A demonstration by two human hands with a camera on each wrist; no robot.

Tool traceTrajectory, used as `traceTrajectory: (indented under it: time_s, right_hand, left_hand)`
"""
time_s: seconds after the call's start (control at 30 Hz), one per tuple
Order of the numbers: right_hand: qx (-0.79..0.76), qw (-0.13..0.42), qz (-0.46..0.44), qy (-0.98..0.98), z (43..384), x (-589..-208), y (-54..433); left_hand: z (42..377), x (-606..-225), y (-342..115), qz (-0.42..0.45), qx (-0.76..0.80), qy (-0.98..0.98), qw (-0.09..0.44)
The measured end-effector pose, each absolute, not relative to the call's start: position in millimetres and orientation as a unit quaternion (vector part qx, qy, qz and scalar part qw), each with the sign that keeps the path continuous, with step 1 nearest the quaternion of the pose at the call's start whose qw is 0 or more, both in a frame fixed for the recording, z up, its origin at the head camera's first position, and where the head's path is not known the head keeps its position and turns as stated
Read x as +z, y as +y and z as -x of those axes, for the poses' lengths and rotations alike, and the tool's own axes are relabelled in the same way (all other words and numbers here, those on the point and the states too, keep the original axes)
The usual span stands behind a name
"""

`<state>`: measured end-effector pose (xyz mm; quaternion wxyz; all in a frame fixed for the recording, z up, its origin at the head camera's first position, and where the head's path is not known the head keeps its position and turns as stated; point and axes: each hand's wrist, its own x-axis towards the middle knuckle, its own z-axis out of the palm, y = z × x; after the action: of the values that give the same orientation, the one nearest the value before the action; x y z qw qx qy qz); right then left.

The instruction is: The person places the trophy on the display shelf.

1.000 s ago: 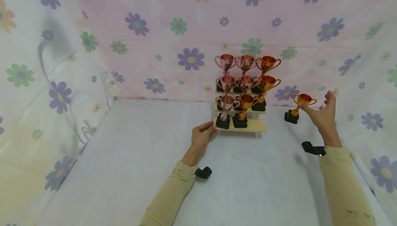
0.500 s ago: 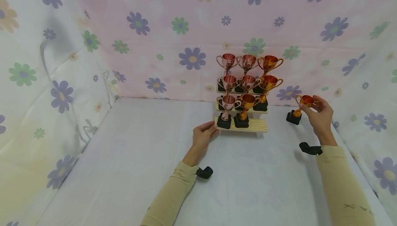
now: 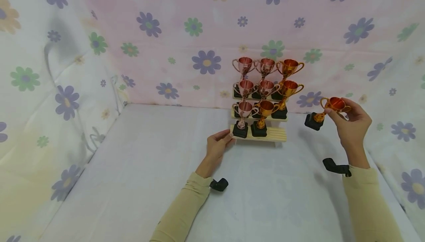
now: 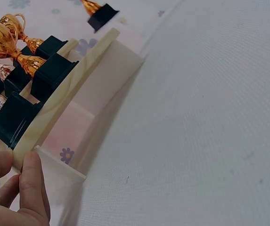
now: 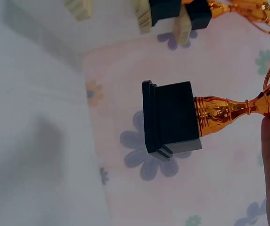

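My right hand grips a small gold trophy by its cup, fingers and thumb around it. It hangs over the table, tilted, its black base pointing left. With thumb and fingers, my left hand pinches the left end of a three-tier wooden stand. On the lowest tier are a rose-pink trophy and, right of it, a gold trophy. The two upper tiers each bear two rose-pink trophies with a gold trophy at the right end.
A white cloth-covered table spreads below the hands. Behind the stand rises a pink floral curtain; similar cloth hangs at the left and right sides. Black wrist cameras sit on both sleeves.
My right hand's raised fingers have closed around the gold trophy's cup. The trophy now tilts further and sits a little higher. My left hand keeps its hold on the stand.
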<state>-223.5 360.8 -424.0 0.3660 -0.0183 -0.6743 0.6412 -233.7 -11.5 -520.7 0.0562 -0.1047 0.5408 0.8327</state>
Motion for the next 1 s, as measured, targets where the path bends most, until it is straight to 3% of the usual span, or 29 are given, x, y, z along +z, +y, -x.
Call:
traceTrajectory:
  time_s: [0.13,0.37,0.73,1.0]
  right_hand:
    - [0.664,0.367,-0.061,-0.649,213.0,-404.9,344.6]
    - [0.692,0.313,-0.159,-0.631,205.6,-392.7,318.7]
    - [0.653,0.215,-0.176,-0.705,217.5,-427.9,287.5]
    - [0.619,0.194,-0.159,-0.744,229.1,-436.9,277.0]
  left_hand:
    - [232.7,-518.4,-11.5,0.104,0.831,0.543,0.057]
    - [231.2,-516.5,-12.2,0.099,0.832,0.543,0.061]
    - [229.5,-520.7,-13.4,0.099,0.833,0.540,0.068]
    - [228.9,-517.3,-13.8,0.103,0.829,0.545,0.066]
